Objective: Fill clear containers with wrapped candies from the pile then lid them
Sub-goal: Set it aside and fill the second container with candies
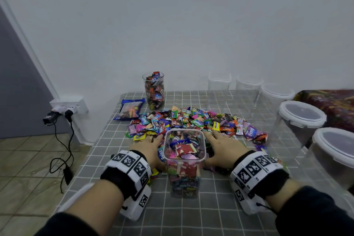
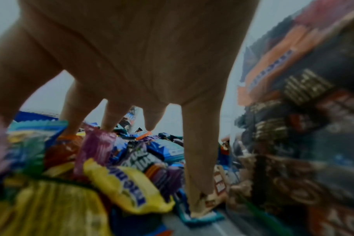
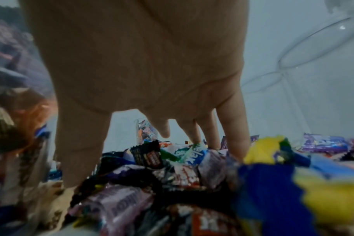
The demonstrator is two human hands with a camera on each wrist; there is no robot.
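A square clear container (image 1: 184,161), full of wrapped candies and without a lid, stands at the table's near middle. Behind and beside it spreads the candy pile (image 1: 195,120). My left hand (image 1: 148,146) lies palm down on candies just left of the container, its fingers (image 2: 200,159) spread and straight among the wrappers (image 2: 119,182). My right hand (image 1: 223,146) lies the same way just right of it, fingers (image 3: 235,127) reaching down into the pile (image 3: 172,172). Neither hand grips anything. A tall round container (image 1: 153,91) full of candies stands at the back, unlidded.
Several clear containers stand along the right: three at the back (image 1: 247,95) and two lidded round ones (image 1: 300,115) (image 1: 337,151) nearer. A blue candy bag (image 1: 129,109) lies back left. The table's left edge drops to a tiled floor with cables and a wall socket (image 1: 69,105).
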